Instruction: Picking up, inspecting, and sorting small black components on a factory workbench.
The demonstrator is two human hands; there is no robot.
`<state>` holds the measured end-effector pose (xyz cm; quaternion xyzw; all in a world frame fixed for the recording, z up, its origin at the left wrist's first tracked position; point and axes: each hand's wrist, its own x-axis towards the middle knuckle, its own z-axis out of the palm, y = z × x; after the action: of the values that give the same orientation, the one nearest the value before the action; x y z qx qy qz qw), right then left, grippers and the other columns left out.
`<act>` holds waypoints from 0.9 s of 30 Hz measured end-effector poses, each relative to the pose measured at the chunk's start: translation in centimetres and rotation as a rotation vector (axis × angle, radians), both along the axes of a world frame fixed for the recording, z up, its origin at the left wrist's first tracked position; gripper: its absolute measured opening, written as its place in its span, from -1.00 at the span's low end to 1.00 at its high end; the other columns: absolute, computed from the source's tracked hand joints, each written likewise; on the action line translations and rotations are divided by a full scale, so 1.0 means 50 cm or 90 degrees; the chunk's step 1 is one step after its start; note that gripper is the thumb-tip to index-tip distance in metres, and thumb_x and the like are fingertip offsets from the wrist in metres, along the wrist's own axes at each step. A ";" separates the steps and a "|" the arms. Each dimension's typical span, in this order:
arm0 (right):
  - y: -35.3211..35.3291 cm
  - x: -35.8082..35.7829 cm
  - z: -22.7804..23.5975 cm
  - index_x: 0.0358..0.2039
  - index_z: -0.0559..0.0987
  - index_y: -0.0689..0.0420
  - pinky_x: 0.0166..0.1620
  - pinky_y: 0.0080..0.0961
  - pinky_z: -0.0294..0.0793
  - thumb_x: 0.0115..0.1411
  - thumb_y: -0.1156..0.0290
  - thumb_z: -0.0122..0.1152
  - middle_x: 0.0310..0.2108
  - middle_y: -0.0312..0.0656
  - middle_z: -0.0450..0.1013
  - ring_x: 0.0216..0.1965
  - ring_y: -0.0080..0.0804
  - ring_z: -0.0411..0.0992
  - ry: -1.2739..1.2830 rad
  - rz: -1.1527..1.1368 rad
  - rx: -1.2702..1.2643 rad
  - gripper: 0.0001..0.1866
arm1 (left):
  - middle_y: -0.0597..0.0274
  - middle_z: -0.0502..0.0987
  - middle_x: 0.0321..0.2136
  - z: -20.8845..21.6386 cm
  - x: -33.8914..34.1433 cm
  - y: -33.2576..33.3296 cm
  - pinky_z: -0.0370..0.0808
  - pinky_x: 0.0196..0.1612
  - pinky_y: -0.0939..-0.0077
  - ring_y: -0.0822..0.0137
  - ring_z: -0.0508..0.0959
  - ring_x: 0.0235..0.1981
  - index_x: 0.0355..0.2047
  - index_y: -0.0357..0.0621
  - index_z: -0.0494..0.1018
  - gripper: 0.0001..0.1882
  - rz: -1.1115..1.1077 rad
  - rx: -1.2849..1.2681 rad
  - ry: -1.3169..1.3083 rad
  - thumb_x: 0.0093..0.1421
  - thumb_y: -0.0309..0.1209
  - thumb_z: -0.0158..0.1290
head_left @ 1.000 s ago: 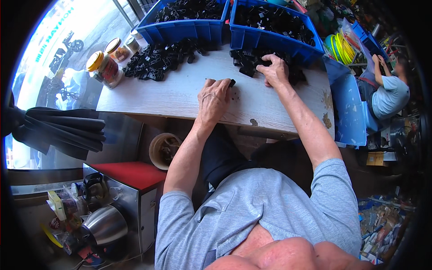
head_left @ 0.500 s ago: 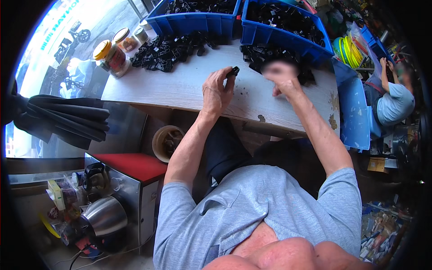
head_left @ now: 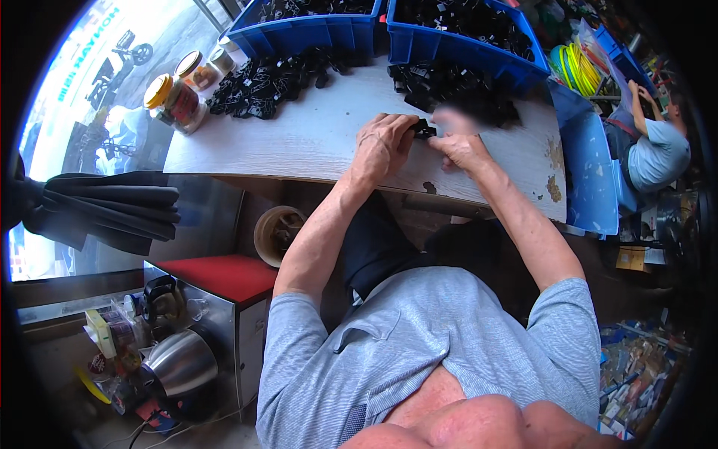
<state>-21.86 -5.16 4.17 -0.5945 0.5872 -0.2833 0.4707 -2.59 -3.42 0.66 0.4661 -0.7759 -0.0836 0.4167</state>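
Note:
Above the near part of the white worktable (head_left: 299, 142), my two hands meet at a small black plastic part (head_left: 424, 129). My left hand (head_left: 383, 146) has its fingers curled round one side of this part. From the other side my right hand (head_left: 464, 148) pinches it, thumb against its edge; the right fingertips are blurred. Just beyond my right hand lies a heap of similar black parts (head_left: 449, 86). Another heap of black parts (head_left: 273, 82) spreads across the table's far left. The exact shape of the held part is partly hidden by my fingers.
Two blue crates (head_left: 299, 37) filled with black parts stand along the far edge. Lidded jars (head_left: 173, 105) stand at the table's left end. A light-blue bin (head_left: 587, 165) adjoins its right end. A bucket (head_left: 262, 238) sits below the table. Another person (head_left: 658, 157) works at far right.
My left hand has moved right with the black part. My right hand has come back from the right heap to meet it, and both now hold the part.

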 end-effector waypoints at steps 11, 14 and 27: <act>-0.005 0.004 -0.002 -0.13 0.61 0.21 -0.65 -0.50 0.45 0.06 0.58 0.32 -0.62 -0.25 0.48 -0.69 -0.51 0.42 0.026 0.030 0.018 -0.69 | 0.17 0.68 -0.10 0.029 0.006 -0.030 0.60 -0.02 0.28 0.11 0.65 -0.10 0.01 -0.01 0.64 -0.67 -0.176 0.002 -0.123 0.25 -0.53 0.13; -0.005 0.003 0.000 -0.14 0.60 0.21 -0.64 -0.50 0.46 0.07 0.59 0.33 -0.61 -0.25 0.47 -0.68 -0.53 0.42 0.017 0.025 0.037 -0.71 | 0.18 0.68 -0.10 0.023 0.008 -0.041 0.59 0.01 0.27 0.11 0.65 -0.11 0.00 0.00 0.65 -0.69 -0.198 0.002 -0.089 0.26 -0.50 0.14; -0.002 0.003 0.011 -0.13 0.57 0.25 -0.68 -0.54 0.37 0.04 0.61 0.31 -0.67 -0.29 0.42 -0.75 -0.55 0.38 0.027 0.011 0.036 -0.67 | 0.12 0.66 -0.10 0.009 0.002 -0.038 0.61 0.02 0.33 0.12 0.63 -0.08 -0.01 -0.04 0.65 -0.70 -0.199 0.005 -0.035 0.24 -0.50 0.18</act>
<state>-21.71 -5.25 4.69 -0.5921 0.5993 -0.2499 0.4773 -2.48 -5.29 1.10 0.3431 -0.8498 -0.1376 0.3757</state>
